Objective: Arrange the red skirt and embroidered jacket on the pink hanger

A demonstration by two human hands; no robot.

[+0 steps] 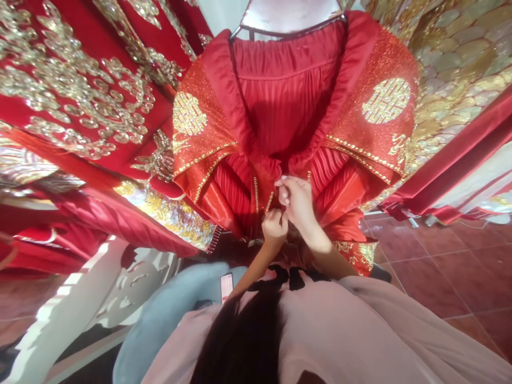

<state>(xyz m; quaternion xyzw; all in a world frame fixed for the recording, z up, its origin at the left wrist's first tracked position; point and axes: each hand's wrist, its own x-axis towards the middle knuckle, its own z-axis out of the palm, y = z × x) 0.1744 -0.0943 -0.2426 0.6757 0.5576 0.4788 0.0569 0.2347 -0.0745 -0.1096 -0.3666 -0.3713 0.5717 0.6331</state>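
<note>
A red jacket (384, 101) of shiny cloth, with gold sparkles and round gold signs, hangs on a dark stand (288, 16) right in front of the person. Both hands are at the middle of its front, low down, where the two edges meet. The left hand (274, 226) is curled tight like a small fist on the cloth. The right hand (296, 200) sits just above and touches it, with its fingers bent and pinching the same spot. The small thing they hold is hidden, so it could be a button or a knot.

It looks as if the closing is partly done. The edges are pulled together at the hands. Higher up the jacket is open wide, and the red pleated cloth (284, 96) inside shows.

No box, bag or basket shows here. More red cloth with gold flowers (80, 96) hangs to the left. A white carved chair (100, 298) stands lower left, and dark red floor tiles (440, 266) lie to the right.
</note>
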